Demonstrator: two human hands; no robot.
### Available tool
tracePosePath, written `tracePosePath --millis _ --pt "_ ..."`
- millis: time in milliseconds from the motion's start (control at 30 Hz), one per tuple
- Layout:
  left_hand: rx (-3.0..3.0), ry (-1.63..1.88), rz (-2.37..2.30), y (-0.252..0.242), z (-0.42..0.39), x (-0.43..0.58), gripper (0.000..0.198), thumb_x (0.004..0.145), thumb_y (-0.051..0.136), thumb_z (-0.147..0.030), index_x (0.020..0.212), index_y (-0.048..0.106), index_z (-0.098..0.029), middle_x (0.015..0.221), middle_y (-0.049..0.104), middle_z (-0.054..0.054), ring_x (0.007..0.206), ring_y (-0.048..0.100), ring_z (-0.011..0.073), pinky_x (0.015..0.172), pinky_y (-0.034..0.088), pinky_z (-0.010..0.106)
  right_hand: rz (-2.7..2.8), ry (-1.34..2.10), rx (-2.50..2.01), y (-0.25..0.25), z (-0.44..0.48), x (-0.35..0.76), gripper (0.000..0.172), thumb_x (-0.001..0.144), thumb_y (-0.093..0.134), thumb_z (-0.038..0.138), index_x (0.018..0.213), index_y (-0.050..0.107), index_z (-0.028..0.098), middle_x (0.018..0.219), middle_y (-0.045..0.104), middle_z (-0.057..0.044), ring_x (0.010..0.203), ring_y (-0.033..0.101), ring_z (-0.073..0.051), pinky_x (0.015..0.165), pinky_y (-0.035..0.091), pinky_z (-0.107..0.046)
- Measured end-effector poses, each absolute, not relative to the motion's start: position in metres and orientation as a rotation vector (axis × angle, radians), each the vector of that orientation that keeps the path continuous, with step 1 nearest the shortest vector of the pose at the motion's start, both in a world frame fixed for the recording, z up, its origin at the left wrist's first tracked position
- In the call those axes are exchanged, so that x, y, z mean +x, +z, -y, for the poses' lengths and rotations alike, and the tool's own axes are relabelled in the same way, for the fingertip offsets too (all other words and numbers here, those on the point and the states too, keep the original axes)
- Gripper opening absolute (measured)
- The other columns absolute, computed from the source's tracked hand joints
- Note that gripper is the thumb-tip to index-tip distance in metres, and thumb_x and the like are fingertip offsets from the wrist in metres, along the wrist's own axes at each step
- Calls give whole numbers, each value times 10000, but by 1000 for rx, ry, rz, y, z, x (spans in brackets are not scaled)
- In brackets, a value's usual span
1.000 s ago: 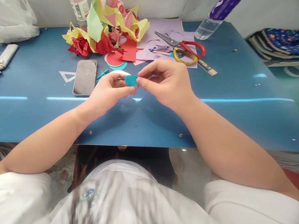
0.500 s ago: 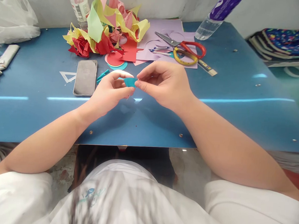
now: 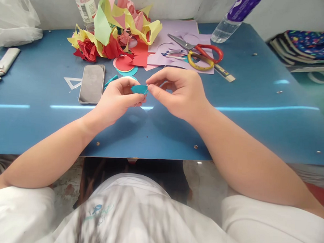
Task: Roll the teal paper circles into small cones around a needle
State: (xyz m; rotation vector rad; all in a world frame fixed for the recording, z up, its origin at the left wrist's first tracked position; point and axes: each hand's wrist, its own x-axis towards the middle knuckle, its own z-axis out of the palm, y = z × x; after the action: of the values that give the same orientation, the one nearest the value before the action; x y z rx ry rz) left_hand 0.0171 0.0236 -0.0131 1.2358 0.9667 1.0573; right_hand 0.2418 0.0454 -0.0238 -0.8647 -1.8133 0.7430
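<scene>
Left hand (image 3: 117, 95) pinching teal paper (image 3: 138, 89) above the bench (image 3: 149, 148), well back from its front edge; my right hand (image 3: 148, 84) has thumb and finger nearly together at it, any hold unclear to me; beyond, scissors (image 3: 192, 48), then crumpled coloured paper (image 3: 112, 45) near the far edge

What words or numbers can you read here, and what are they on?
None reads clearly.
Purple-labelled bottle: pale letters, too blurred.
Clear bottle at back left: label print and barcode too small.
White shirt: blue-green print, too blurred.
Narrow strip under the scissors: marks too small.
</scene>
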Motion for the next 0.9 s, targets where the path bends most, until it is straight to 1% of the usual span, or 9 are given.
tracePosePath --millis 67,167,300,367,433,500,600,733,900 --pt "1223 1061 -972 -13 -24 17 265 830 977 -155 952 753 -229 920 806 17 932 828 230 927 693 421 1806 733 -873 -21 -43 241 190 1033 933 518 1015 865 342 1023 857 -9 987 844 -291 890 779 -493" --pt "1206 1061 -980 -12 -25 16 266 830 982 -159 968 764 -228 942 810 29 956 836 245 940 699 438 1782 751 -905 -19 -40 241 227 1014 960 545 1065 857 349 1048 860 -32 1041 841 -322 916 778 -520" --pt "1185 1035 -1005 -11 -26 16 232 855 985 -190 951 779 -236 969 806 43 986 856 268 965 718 457 1686 798 -941 -20 -39 240 436 983 1002 599 1316 781 423 1123 848 -24 1110 836 -317 912 764 -469" --pt "1166 1028 -1009 -10 -26 15 221 868 980 -195 945 778 -241 993 811 40 1005 856 263 1004 726 465 1646 840 -938 -23 -41 240 503 985 1000 626 1375 745 440 1134 843 -16 1098 833 -296 897 757 -441" --pt "1144 1028 -1002 -8 -26 16 209 877 968 -188 927 773 -243 998 812 32 1003 843 246 1034 727 464 1653 904 -924 -25 -46 240 480 971 1005 654 1310 772 407 1124 847 -23 1066 830 -286 882 757 -436" --pt "1132 1024 -987 -7 -26 16 194 881 958 -184 909 774 -241 981 806 27 984 823 226 1041 726 450 1693 972 -893 -28 -50 240 424 953 1006 670 1180 816 366 1099 853 -28 1032 830 -284 883 761 -457" --pt "1132 1025 -958 -7 -26 16 173 870 944 -181 864 779 -231 933 778 21 937 787 193 1004 723 406 1755 1023 -841 -32 -54 239 332 955 985 632 1039 856 338 1033 859 -17 979 826 -278 851 751 -471" --pt "1149 1020 -952 -9 -26 16 173 850 948 -180 828 786 -237 914 776 27 947 798 207 981 733 400 1778 1018 -816 -35 -54 236 278 954 985 565 980 864 316 974 859 -12 917 807 -242 772 704 -399" --pt "1160 999 -967 -10 -27 14 179 845 984 -210 869 809 -243 930 790 40 987 832 242 982 752 419 1764 1001 -827 -36 -54 236 297 965 984 581 988 863 310 996 867 -23 931 793 -247 780 710 -405"
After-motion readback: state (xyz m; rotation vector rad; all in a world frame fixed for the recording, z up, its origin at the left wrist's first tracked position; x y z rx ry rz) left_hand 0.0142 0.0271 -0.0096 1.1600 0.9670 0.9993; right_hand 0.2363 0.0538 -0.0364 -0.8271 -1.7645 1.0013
